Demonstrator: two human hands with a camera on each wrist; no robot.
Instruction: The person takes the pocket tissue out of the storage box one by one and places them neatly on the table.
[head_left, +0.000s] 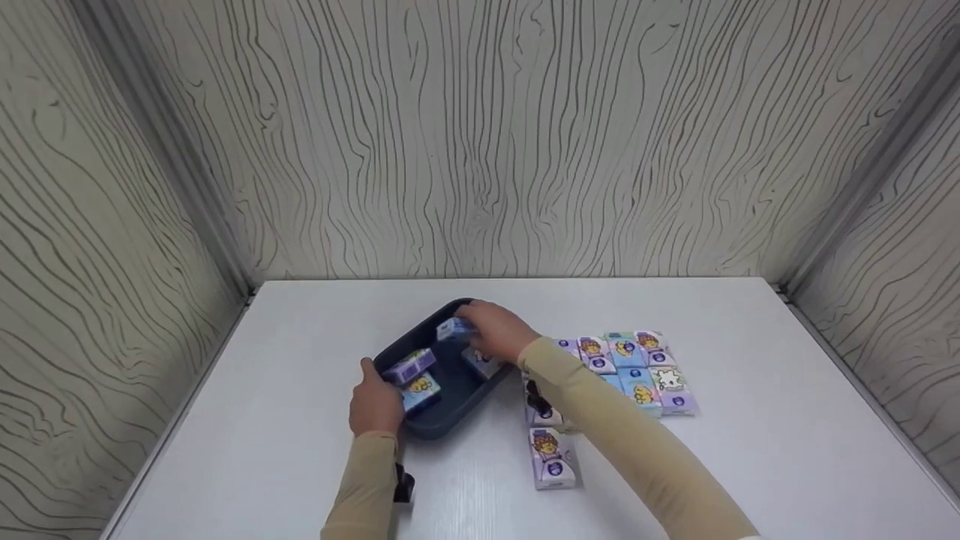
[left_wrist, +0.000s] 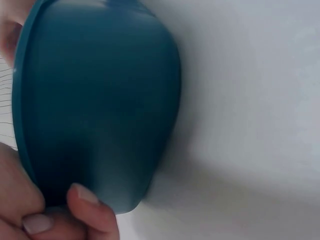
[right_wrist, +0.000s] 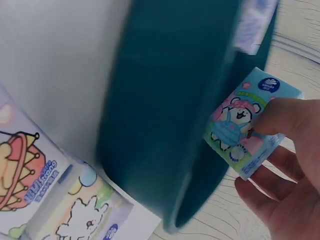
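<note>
A dark teal plastic basin [head_left: 439, 429] sits at the left-middle of the table, tilted in the left wrist view. My left hand [head_left: 375, 403] grips its near-left rim, fingers curled under the edge. Over the far end of the basin, my right hand [head_left: 501, 331] pinches a small blue tissue pack [right_wrist: 240, 122] printed with a cartoon bear, thumb on the front and fingers behind. Inside the basin lie a purple pack [head_left: 411, 367], a blue pack with a yellow figure [head_left: 421, 390] and another pack [head_left: 484, 364] partly hidden below the right hand.
To the basin's right, several tissue packs [head_left: 651, 390] lie flat in close rows, some hidden under the right forearm. One purple pack [head_left: 553, 459] lies nearer the front. Wood-grain panels [head_left: 480, 150] enclose the white table [head_left: 262, 450] at the back and sides.
</note>
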